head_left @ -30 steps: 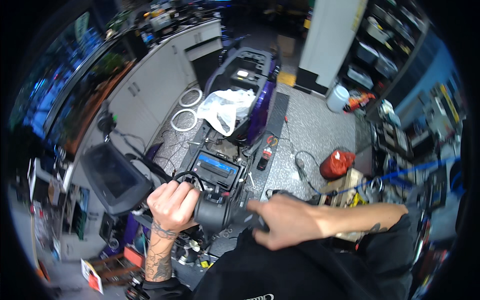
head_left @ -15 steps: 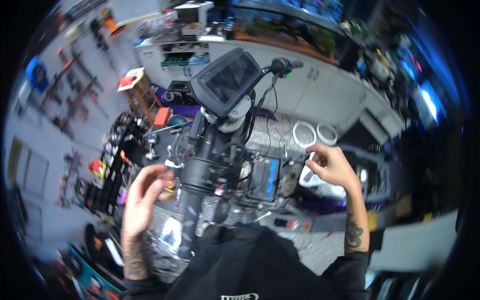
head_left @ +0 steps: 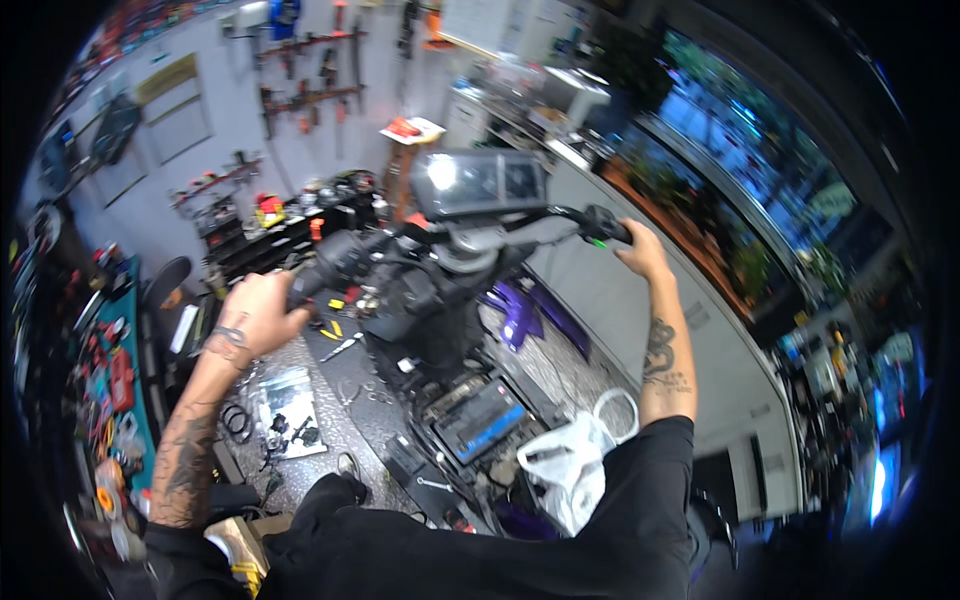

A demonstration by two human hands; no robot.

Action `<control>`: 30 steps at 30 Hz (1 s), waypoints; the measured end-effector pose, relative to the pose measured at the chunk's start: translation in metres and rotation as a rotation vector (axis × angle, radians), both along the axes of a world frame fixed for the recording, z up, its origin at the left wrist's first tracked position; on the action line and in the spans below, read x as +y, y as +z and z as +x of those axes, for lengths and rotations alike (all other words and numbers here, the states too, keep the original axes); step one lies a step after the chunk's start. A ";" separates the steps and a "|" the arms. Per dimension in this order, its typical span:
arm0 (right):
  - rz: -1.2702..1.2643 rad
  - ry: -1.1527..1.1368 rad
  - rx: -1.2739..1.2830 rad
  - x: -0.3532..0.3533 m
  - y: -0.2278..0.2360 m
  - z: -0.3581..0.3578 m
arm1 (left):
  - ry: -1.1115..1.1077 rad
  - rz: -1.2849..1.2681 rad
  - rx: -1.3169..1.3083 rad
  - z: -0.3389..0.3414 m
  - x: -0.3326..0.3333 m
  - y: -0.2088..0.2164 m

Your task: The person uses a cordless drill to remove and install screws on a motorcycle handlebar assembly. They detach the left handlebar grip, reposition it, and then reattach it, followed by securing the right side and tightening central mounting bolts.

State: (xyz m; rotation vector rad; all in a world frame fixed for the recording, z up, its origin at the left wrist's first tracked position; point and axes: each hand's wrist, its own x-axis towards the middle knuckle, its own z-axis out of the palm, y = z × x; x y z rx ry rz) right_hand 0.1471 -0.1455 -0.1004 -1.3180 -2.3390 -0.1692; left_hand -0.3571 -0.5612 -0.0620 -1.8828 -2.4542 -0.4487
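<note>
left hand (head_left: 262, 312) and right hand (head_left: 645, 248) were curled around opposite ends of the handlebar (head_left: 345, 258), which stretched between them beside the display (head_left: 480, 185); moments earlier, both hands were off it.

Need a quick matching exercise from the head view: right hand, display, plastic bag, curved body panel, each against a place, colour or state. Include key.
1. Right hand
2. Display
3. Plastic bag
4. Curved body panel

A. Purple
B. Bright glare on its face
C. At a handlebar grip
D. White, crumpled

Pairs: 1-C, 2-B, 3-D, 4-A
</note>
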 end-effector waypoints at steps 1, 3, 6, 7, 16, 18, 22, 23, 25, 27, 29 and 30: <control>-0.046 0.024 0.013 0.016 0.000 -0.006 | 0.010 0.030 -0.003 0.009 -0.010 -0.005; -0.129 0.034 0.011 0.042 0.018 -0.004 | 0.068 0.029 0.014 0.034 -0.013 -0.017; -0.282 0.106 -0.233 0.064 0.045 -0.034 | 0.126 -0.059 -0.083 0.045 -0.018 -0.013; -0.329 0.108 -0.280 0.074 0.045 -0.040 | 0.137 -0.066 -0.089 0.047 -0.018 -0.012; -0.064 0.119 -0.362 0.101 0.044 -0.058 | 0.307 -0.059 -0.233 0.094 -0.013 -0.014; -0.070 0.126 -0.347 0.100 0.044 -0.060 | 0.279 -0.055 -0.259 0.097 -0.011 -0.016; -0.138 0.063 -0.342 0.114 0.035 -0.053 | 0.296 -0.151 -0.319 0.095 -0.002 -0.012; 0.003 0.173 -0.249 0.113 0.031 -0.052 | 0.297 -0.171 -0.327 0.095 -0.003 -0.009; -0.039 0.163 -0.268 0.108 0.035 -0.059 | 0.295 -0.187 -0.313 0.090 -0.006 -0.011; -0.016 0.126 -0.348 0.118 0.028 -0.062 | 0.270 -0.192 -0.294 0.085 -0.012 -0.013; 0.039 0.116 -0.353 0.140 0.023 -0.029 | 0.215 -0.253 -0.361 0.086 0.004 -0.011; 0.071 0.153 -0.336 0.154 0.012 -0.025 | 0.152 -0.202 -0.370 0.085 -0.001 -0.006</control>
